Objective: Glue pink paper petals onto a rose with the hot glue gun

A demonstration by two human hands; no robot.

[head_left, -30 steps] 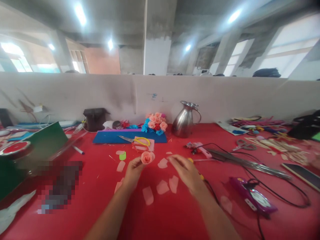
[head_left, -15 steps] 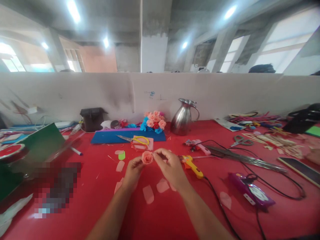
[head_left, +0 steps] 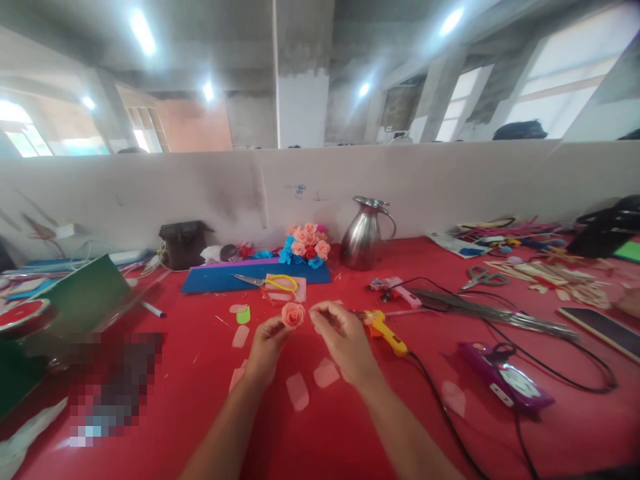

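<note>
A pink paper rose (head_left: 293,315) is held upright in my left hand (head_left: 267,343), whose fingers pinch it from below. Just right of the rose, apart from it, my right hand (head_left: 340,333) has its thumb and index finger pressed together; anything between them is too small to make out. Loose pink petals (head_left: 298,391) lie on the red table (head_left: 310,447) below and beside my hands. A yellow glue gun (head_left: 387,335) rests right of my right hand. Scissors with yellow handles (head_left: 280,283) lie beyond the rose on a blue board (head_left: 210,278).
A steel jug (head_left: 363,237) and a flower bunch (head_left: 307,245) stand at the back. On the right are a pink glue gun (head_left: 406,293), green scissors (head_left: 485,277), a purple power strip (head_left: 505,379), black cables and a phone (head_left: 603,330). A green board (head_left: 90,293) stands left.
My right fingertips have moved from the rose's edge slightly to the right, leaving a gap. The rose has tilted slightly in my left hand, and the camera view has shifted a little.
</note>
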